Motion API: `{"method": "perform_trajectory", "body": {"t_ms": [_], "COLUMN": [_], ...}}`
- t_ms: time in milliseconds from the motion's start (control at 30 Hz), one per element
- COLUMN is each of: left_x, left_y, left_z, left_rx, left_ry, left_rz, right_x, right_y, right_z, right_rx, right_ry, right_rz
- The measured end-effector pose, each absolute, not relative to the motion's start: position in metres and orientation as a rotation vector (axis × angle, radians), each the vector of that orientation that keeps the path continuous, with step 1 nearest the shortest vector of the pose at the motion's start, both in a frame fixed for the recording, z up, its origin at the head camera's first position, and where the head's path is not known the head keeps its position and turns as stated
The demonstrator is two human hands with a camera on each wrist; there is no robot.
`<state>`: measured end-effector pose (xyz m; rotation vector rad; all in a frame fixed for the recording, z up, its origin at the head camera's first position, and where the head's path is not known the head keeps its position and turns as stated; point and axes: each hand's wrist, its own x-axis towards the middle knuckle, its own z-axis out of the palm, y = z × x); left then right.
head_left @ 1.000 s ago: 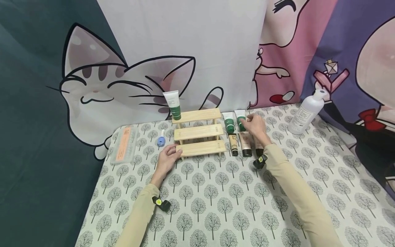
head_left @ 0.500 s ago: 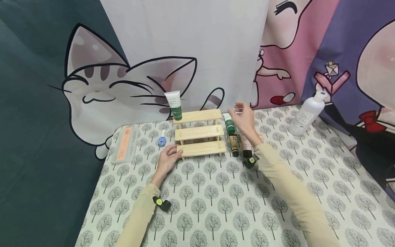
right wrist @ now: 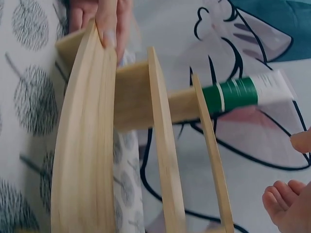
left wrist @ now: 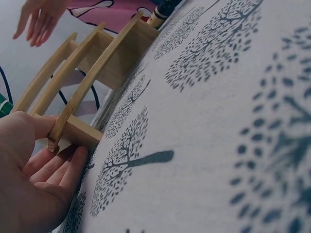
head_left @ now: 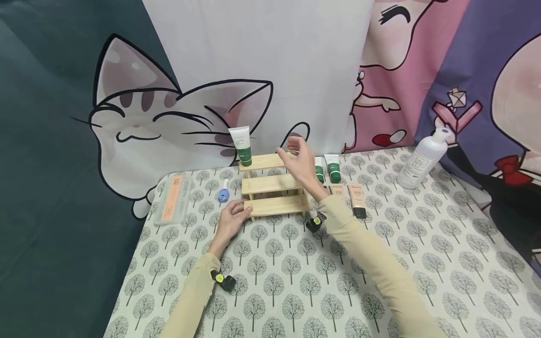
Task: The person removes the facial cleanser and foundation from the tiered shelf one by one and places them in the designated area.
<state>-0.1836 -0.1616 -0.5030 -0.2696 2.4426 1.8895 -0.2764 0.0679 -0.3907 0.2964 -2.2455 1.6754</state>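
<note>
My left hand [head_left: 230,219] holds the left end of the lowest step of a three-step wooden display rack [head_left: 274,184]. In the left wrist view, its thumb lies over the plank [left wrist: 95,75] and the fingers are under it. My right hand [head_left: 300,162] hovers over the rack's right side with fingers loosely bent; the right wrist view shows nothing in that hand [right wrist: 294,206]. A white and green cosmetic tube [head_left: 242,146] stands on its cap at the left end of the top step. Two similar tubes [head_left: 333,169] lie right of the rack, one partly behind my right hand.
Nearer on the table lie BB cream tubes [head_left: 357,201], partly hidden by my right forearm. A white pump bottle [head_left: 422,160] stands at the back right. Left of the rack are a blue item with a white tip [head_left: 223,192] and a clear plastic box [head_left: 174,199] with an orange label.
My right hand has moved left from the green tubes to above the rack, carrying nothing. My left hand stays on the lowest step.
</note>
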Motion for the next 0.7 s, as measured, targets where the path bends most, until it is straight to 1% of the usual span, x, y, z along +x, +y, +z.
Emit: {"method": "perform_trajectory", "body": {"t_ms": [400, 700], "left_x": [-0.185, -0.188], "left_y": [-0.163, -0.163], "left_z": [-0.503, -0.505], "left_rx": [-0.251, -0.262], "left_ry": [2.435, 2.418], "left_rz": [1.898, 1.903], "right_x": [-0.278, -0.282], "right_y": [0.019, -0.012], "right_z": [-0.402, -0.405], "right_rx": [0.375, 0.373], "right_ry": [-2.192, -2.246], "right_rz": [1.698, 1.759]}}
